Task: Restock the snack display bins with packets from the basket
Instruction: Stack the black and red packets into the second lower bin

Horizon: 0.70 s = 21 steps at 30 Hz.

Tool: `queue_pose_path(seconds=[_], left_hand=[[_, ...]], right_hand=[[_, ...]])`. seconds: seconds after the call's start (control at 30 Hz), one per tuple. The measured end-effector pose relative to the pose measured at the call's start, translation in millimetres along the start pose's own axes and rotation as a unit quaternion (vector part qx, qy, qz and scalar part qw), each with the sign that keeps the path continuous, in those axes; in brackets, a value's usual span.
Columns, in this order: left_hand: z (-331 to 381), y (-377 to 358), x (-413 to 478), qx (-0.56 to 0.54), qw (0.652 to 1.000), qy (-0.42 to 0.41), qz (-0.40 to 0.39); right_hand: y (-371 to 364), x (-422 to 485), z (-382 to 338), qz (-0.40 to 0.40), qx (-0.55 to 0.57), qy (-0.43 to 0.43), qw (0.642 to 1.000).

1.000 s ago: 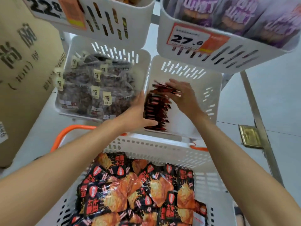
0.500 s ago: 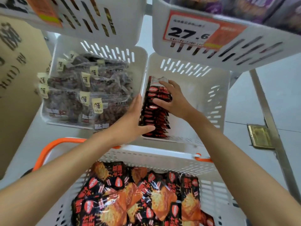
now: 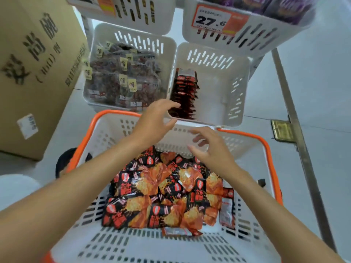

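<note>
Two bare hands are hovering between the basket (image 3: 152,249) and the lower right bin (image 3: 215,95), and neither is holding anything. The left hand (image 3: 153,120) is hanging over the bin's front rim, fingers loosely curved and thumb well apart from them. Its fingertips are lying right by the front of the row of red-and-black packets (image 3: 185,93) standing on edge along the bin's left wall; whether they are touching it I cannot tell. The right hand (image 3: 210,149) is floating above the basket's far wall, fingers spread and slightly bent, gripping nothing. A heap of orange-and-black packets (image 3: 165,190) is lying loose in the white, orange-rimmed basket, and both forearms are covering parts of it. The upper bins (image 3: 152,19) are running off the top edge, showing only a price label (image 3: 212,20) reading 27.6 and a strip of purple packets (image 3: 284,6). Blur is smearing the print on the packets and on the cardboard box (image 3: 34,63) at left.
</note>
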<state>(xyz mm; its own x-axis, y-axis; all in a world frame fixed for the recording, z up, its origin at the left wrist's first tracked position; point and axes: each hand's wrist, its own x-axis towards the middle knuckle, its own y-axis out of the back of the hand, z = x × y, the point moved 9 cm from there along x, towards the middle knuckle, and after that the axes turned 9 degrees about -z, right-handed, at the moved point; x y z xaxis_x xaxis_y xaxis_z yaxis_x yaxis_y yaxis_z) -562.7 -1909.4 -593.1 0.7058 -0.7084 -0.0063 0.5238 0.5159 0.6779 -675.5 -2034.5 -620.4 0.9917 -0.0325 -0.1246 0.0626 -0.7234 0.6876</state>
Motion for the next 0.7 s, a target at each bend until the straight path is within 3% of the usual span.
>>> queue_pose_path(seconds=[0.13, 0.2, 0.3, 0.4, 0.53, 0.57, 0.7], left_hand=[[-14.2, -17.4, -51.9, -0.009, 1.000, 0.027, -0.001], [-31.8, -35.1, -74.0, -0.040, 0.996, 0.080, -0.030], [-53.0, -58.5, -100.9, -0.066, 0.986, 0.135, -0.069], [-74.8, -71.9, -122.1, -0.109, 0.970, 0.199, -0.089], [-89.1, -87.7, -135.0, -0.181, 0.942, 0.262, -0.102], [-86.2, -96.8, -135.2, -0.234, 0.922, 0.287, -0.113], [-67.7, -141.5, -137.1, -0.479, 0.774, 0.393, -0.128]], right_hand=[[-80.9, -35.7, 72.8, -0.234, -0.082, -0.124, 0.961], [-106.1, -48.3, 110.2, -0.258, -0.106, -0.193, 0.941], [-134.5, -52.5, 132.5, -0.218, -0.134, -0.251, 0.933], [-136.6, -46.0, 119.2, -0.142, -0.176, -0.211, 0.951], [-108.1, -49.9, 95.9, -0.020, -0.001, -0.213, 0.977], [-101.6, -50.4, 86.2, 0.001, 0.022, -0.207, 0.978], [-91.8, -60.9, 46.2, 0.027, 0.100, -0.175, 0.979]])
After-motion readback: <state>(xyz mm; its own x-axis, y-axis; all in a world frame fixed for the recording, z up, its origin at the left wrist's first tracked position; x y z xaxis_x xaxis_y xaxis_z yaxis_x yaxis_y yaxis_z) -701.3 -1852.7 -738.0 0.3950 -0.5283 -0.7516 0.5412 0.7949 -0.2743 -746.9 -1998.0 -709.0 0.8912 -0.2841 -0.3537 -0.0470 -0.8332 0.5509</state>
